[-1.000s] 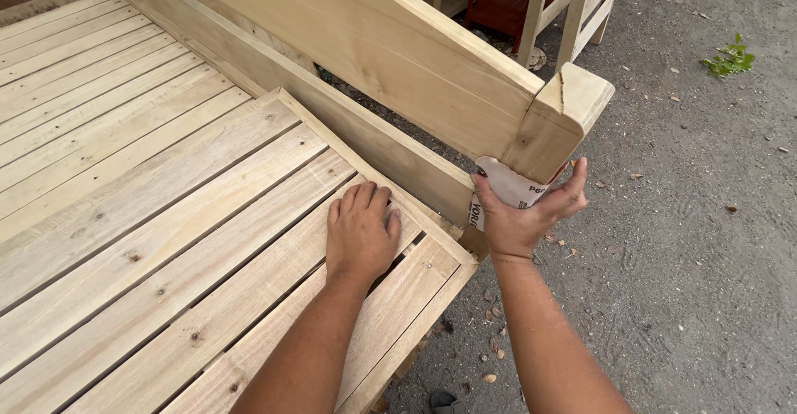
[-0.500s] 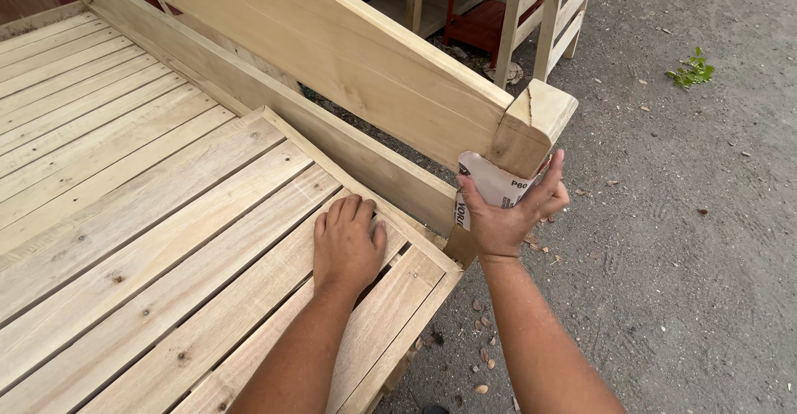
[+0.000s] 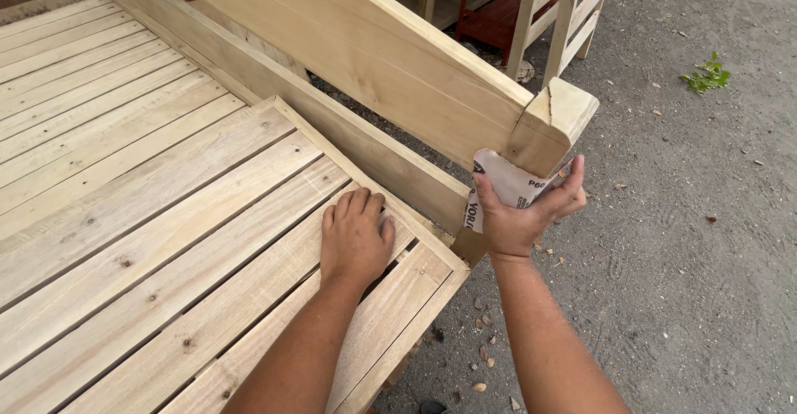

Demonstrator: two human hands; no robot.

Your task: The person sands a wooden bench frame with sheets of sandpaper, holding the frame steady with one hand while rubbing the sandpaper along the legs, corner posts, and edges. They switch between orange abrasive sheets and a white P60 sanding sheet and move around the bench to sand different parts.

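Sandpaper sheet (image 3: 504, 188) pressed against the underside of the slanted armrest's end (image 3: 540, 140), pinched by the right hand (image 3: 523, 215), thumb and fingers closed on it | left hand (image 3: 357, 240) flat, fingers spread open, holding nothing, on the slatted wooden seat (image 3: 166, 215) left of that armrest | grit side probably faces the wood, hard to tell | gravel ground (image 3: 706, 256) to the armrest's right.

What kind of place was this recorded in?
Probably an outdoor carpentry yard: an unfinished slatted wooden bench stands on gritty bare ground, the right hand holds sandpaper, and more wooden frames stand behind.
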